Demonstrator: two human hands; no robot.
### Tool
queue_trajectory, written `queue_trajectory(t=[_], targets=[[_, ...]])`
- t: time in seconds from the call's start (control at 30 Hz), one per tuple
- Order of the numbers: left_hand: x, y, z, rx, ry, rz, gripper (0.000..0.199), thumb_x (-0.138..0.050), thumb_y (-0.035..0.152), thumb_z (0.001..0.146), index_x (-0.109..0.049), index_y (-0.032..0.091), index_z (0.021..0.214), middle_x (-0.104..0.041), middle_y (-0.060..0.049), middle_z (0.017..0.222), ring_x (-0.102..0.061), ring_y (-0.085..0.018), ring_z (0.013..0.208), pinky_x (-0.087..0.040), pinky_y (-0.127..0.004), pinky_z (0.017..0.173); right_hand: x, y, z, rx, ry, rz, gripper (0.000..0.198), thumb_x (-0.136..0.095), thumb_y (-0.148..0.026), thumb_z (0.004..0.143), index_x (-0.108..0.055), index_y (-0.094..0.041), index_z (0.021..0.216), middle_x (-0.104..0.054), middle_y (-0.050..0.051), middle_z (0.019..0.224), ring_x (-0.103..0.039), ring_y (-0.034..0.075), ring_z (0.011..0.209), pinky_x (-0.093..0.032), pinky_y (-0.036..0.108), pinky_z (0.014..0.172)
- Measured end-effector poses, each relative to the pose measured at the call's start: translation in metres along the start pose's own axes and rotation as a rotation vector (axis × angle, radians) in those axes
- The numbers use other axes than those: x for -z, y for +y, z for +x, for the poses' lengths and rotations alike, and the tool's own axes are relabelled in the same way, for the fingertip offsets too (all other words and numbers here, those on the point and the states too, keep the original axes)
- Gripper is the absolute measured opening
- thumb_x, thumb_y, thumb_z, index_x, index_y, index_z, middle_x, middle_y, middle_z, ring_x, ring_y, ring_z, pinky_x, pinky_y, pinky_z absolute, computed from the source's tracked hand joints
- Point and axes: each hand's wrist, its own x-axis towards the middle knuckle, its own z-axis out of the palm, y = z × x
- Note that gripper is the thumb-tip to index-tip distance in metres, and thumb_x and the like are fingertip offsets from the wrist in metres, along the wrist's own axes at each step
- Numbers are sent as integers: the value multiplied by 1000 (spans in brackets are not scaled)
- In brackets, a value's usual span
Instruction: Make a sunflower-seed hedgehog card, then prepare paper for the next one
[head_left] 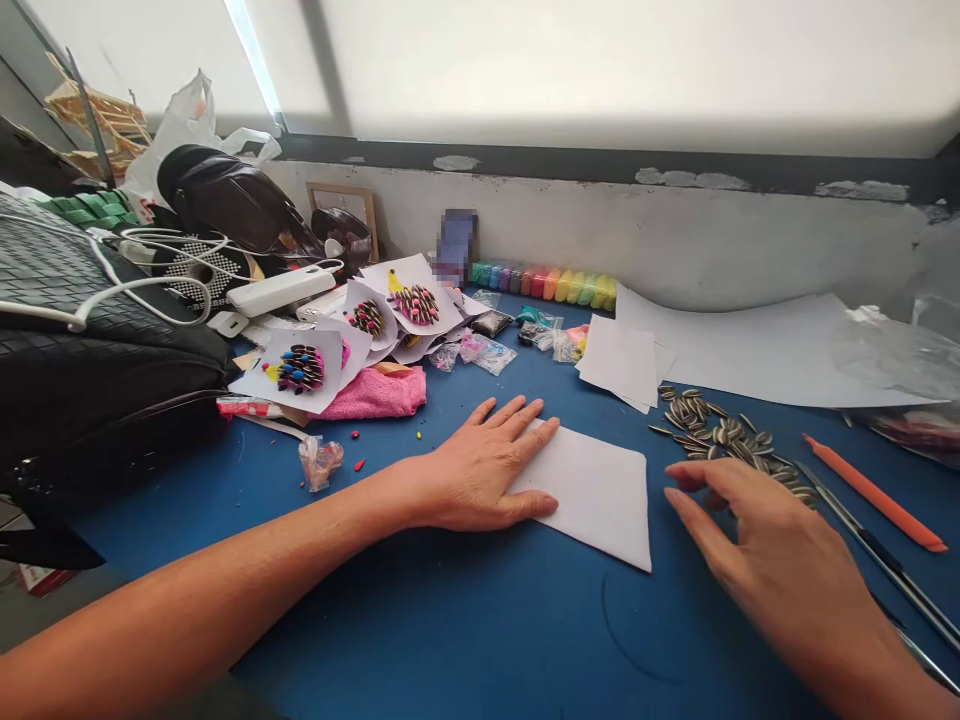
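My left hand (499,465) lies flat with spread fingers on the left part of a white sheet of paper (600,490), pressing it to the blue table. To the right of the sheet is my right hand (765,530), its thumb and forefinger curved with a gap between them. Nothing shows in that gap; the other fingers are partly hidden. Just beyond this hand lies a loose heap of striped sunflower seeds (720,430). An orange tool with a pointed tip (877,495) and metal tweezers (877,550) lie at its right.
Paper cards with seed-covered clay figures (301,370) rest on a pink towel (375,392) at left. A row of coloured clay (544,283) lines the wall. White paper pieces (619,360) and a large sheet (765,345) lie behind. A black bag (97,340) stands far left.
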Motion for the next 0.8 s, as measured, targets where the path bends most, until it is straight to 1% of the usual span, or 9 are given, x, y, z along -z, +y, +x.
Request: queue_trajectory(t=[0.1, 0.2, 0.37, 0.47, 0.57, 0.6, 0.67, 0.73, 0.8], targets=[[2, 3, -1, 11, 3, 5, 82, -49, 59, 93, -23, 14, 157, -11, -19, 164, -6, -35, 153, -9, -53, 122, -7, 0, 6, -21, -16, 5, 40, -42, -44, 94, -72, -17, 98, -71, 13, 95, -64, 31, 91, -50, 49, 81], [2, 3, -1, 5, -2, 0, 82, -48, 59, 94, -24, 13, 157, -11, -20, 164, -6, -35, 153, -10, -53, 122, -14, -8, 14, -52, -29, 32, 39, -44, -44, 91, -72, -17, 95, -69, 16, 101, -60, 34, 96, -46, 54, 87], [0, 2, -1, 5, 43, -60, 85, -54, 59, 91, -25, 13, 156, -11, -20, 164, -6, -36, 153, -12, -57, 122, -10, -18, 23, -152, -58, 205, 25, -54, -45, 84, -64, -23, 79, -70, 9, 86, -64, 26, 79, -52, 42, 71], [6, 6, 0, -47, 198, -132, 85, -61, 56, 88, -28, 16, 156, -13, -16, 165, -6, -32, 154, -10, -54, 124, 2, -24, 27, -210, -101, 367, 28, -53, -49, 86, -64, -24, 78, -72, 4, 77, -67, 20, 67, -54, 32, 58], [22, 14, 3, -108, 312, -238, 70, -64, 47, 89, -43, 17, 149, -37, -12, 158, -22, -30, 151, -18, -47, 123, 15, -32, 29, -233, -133, 499, 34, -56, -56, 83, -65, -24, 75, -72, 3, 71, -69, 19, 63, -55, 27, 52], [28, 17, 3, -104, 292, -290, 61, -64, 44, 90, -51, 16, 143, -50, -12, 149, -35, -30, 146, -27, -45, 120, 19, -34, 29, -249, -132, 538, 34, -59, -57, 81, -66, -25, 75, -72, 3, 71, -69, 19, 63, -56, 27, 51], [40, 23, 5, -68, 184, -435, 38, -60, 37, 92, -67, 16, 123, -70, -9, 122, -61, -27, 118, -45, -36, 102, 27, -38, 29, -302, -112, 619, 33, -66, -58, 75, -68, -25, 74, -73, 3, 69, -69, 19, 60, -56, 26, 48], [47, 29, 7, -18, 64, -634, 25, -58, 33, 93, -74, 15, 101, -75, -5, 95, -67, -19, 88, -50, -27, 78, 34, -41, 27, -370, -89, 702, 33, -71, -58, 70, -71, -25, 73, -74, 4, 68, -68, 20, 56, -55, 25, 44], [47, 33, 10, 42, 4, -883, 21, -59, 31, 91, -72, 14, 89, -71, -2, 82, -63, -14, 74, -46, -22, 63, 39, -42, 26, -434, -108, 768, 35, -73, -60, 67, -72, -26, 74, -75, 5, 69, -68, 20, 54, -54, 25, 41]])
